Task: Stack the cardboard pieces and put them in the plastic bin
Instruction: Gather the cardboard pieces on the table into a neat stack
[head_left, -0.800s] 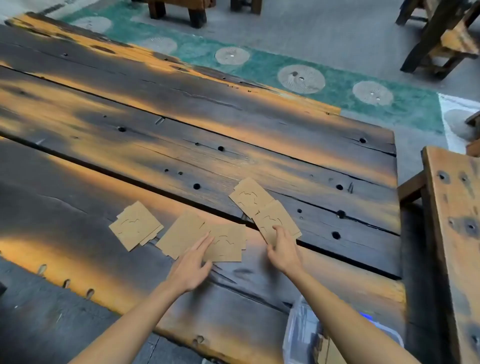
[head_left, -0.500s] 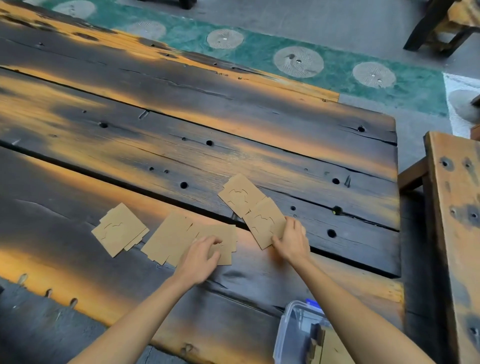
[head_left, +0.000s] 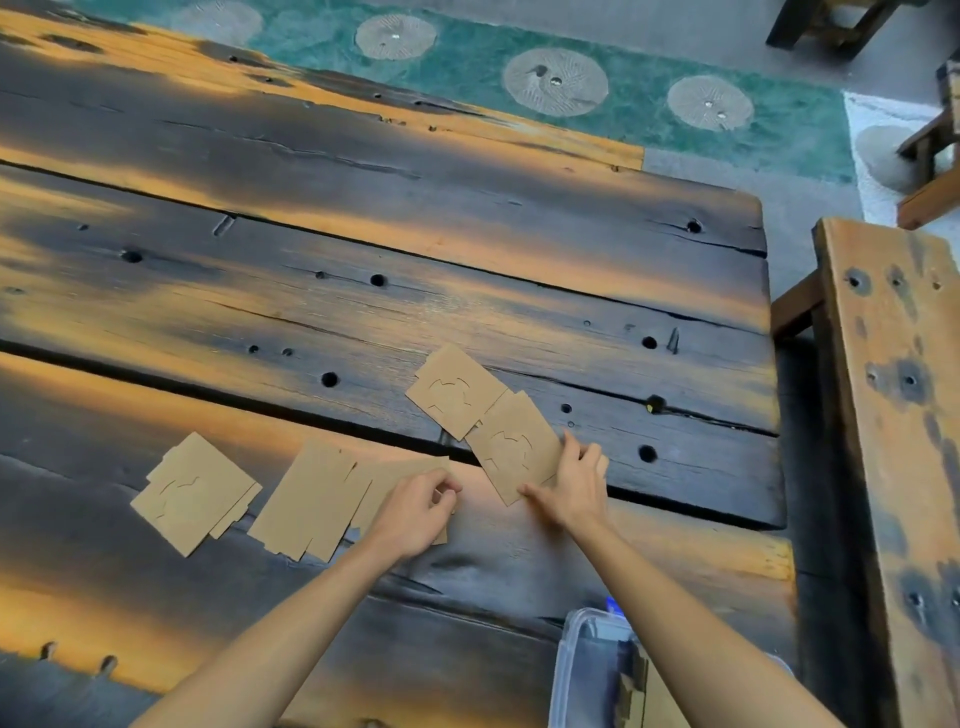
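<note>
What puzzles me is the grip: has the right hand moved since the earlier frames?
Yes. The right hand has shifted right along the cardboard piece, nearer the table hole.

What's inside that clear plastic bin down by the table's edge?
The plastic bin holds brown cardboard pieces, some standing on edge. How many there are cannot be told: the right forearm covers part of the bin and the frame cuts off its bottom.

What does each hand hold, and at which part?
Right hand pinches a cardboard piece at its near right edge. Left hand grips another piece at its right end.
</note>
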